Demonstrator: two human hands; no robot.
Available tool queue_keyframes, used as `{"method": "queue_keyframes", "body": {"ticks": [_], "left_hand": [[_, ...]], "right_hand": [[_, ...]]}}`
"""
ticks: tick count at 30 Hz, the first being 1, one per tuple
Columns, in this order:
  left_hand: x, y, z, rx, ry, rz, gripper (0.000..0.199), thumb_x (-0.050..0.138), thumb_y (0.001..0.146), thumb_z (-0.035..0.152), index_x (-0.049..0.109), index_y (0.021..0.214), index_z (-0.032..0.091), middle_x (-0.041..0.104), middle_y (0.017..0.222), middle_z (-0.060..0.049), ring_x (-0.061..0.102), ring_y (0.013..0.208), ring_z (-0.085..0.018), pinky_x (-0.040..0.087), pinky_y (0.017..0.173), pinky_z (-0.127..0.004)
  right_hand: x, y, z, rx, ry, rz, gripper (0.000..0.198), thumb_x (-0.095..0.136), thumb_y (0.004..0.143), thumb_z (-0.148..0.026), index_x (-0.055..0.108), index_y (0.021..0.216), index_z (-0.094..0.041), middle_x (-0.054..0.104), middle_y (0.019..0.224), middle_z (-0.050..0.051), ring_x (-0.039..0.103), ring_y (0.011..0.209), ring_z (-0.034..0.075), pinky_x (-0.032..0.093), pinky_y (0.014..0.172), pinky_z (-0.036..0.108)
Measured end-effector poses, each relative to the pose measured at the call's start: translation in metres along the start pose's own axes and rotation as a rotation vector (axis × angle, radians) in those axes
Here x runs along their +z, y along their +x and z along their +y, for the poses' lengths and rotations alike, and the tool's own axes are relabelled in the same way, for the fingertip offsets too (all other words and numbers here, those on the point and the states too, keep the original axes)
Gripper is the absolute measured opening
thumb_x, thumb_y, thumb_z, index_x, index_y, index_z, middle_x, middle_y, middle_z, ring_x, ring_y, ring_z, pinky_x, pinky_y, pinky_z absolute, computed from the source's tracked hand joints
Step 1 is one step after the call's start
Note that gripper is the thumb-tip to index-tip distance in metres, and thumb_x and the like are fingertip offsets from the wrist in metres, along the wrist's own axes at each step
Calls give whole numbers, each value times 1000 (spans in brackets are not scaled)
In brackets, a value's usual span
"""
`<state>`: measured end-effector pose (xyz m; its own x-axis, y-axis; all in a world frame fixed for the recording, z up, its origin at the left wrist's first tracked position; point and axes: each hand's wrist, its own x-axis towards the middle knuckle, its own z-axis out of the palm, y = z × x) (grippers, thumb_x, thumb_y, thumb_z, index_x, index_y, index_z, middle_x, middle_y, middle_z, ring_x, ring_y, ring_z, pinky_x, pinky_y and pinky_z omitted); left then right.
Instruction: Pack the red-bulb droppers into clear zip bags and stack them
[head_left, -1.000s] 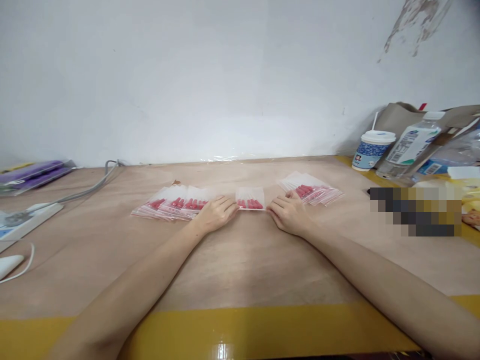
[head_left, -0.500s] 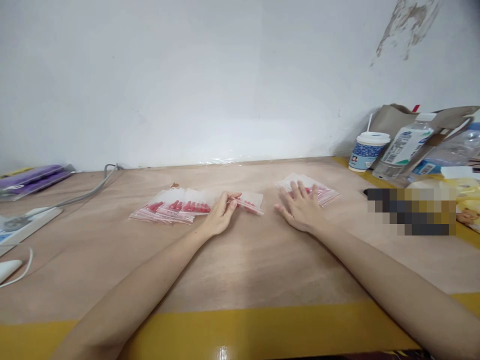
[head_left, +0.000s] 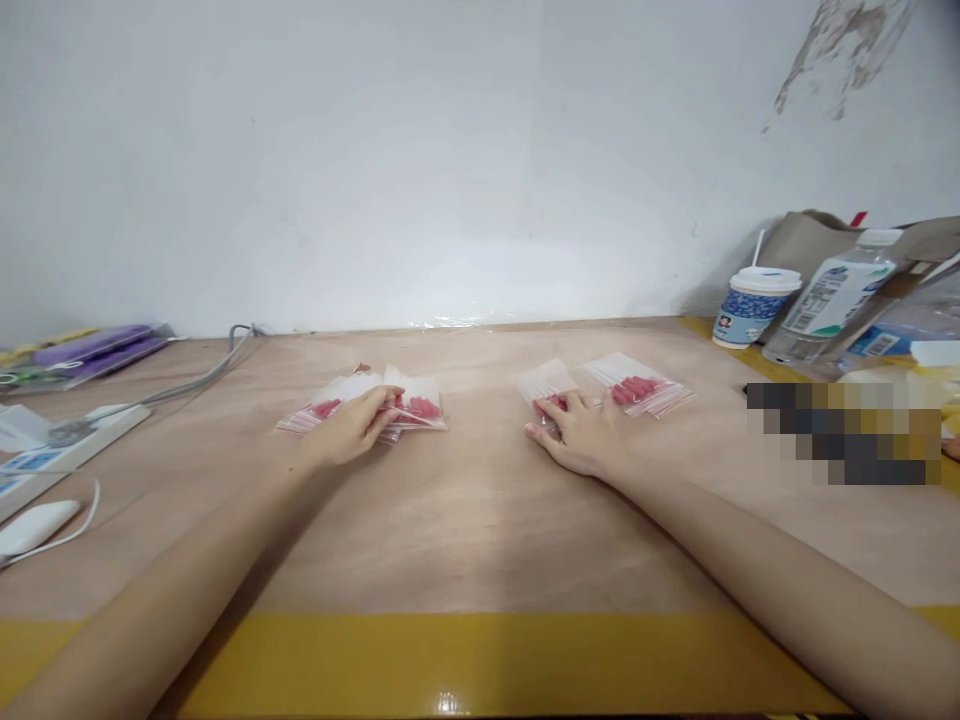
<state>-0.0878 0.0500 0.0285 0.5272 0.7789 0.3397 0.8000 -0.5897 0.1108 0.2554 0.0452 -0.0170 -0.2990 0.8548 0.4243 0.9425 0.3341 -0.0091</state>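
Your left hand (head_left: 351, 432) lies palm down on the surface (head_left: 480, 510), its fingers curled over the near edge of the left pile of bags (head_left: 375, 405). That pile is a fan of small clear zip bags with red pieces inside, and it sits right under and just beyond your fingertips; the topmost bag pokes out past them on the side toward your other hand. Your grip there is loosely closed on the bags, pressing them down more than pinching them, though you cannot tell whether any bag is lifted.

Your right hand (head_left: 579, 437) rests flat, fingers spread and released, with the fingertips on a single bag (head_left: 546, 385) that lies directly beyond them. Just past that hand, on its outer side, is the right pile of bags (head_left: 637, 388), close to the knuckles but not touched. The two hands are well apart, with bare surface between them.

Farther out beyond your right hand, near the wall, stand a paper cup (head_left: 750, 305) and a plastic bottle (head_left: 832, 295) lying tilted. Outward from your left hand, a grey cable (head_left: 202, 372) runs to a power strip (head_left: 67, 445).
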Motion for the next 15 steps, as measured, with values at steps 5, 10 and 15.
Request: {"method": "queue_keyframes", "body": {"ticks": [5, 10, 15], "left_hand": [[-6, -9, -1, 126, 259, -54, 23, 28, 92, 29, 49, 93, 20, 55, 121, -9, 57, 101, -23, 41, 85, -39], [-16, 6, 27, 123, 440, 51, 21, 47, 79, 35, 53, 89, 17, 53, 121, -14, 54, 103, -32, 37, 88, -49], [7, 35, 69, 298, 223, 37, 24, 48, 81, 27, 57, 100, 14, 56, 117, -13, 52, 109, -25, 41, 93, -39]], "right_hand": [[-1, -3, -32, -81, 154, -17, 53, 29, 85, -57, 44, 126, -26, 51, 121, 13, 47, 107, 29, 37, 79, 42], [-8, -3, -20, -125, 186, 25, 49, 37, 85, -50, 46, 124, -21, 49, 123, 14, 47, 107, 28, 34, 86, 43], [-9, -3, 22, -282, 170, 112, 47, 52, 73, -23, 50, 120, -22, 51, 121, 11, 46, 107, 25, 31, 88, 40]]}}
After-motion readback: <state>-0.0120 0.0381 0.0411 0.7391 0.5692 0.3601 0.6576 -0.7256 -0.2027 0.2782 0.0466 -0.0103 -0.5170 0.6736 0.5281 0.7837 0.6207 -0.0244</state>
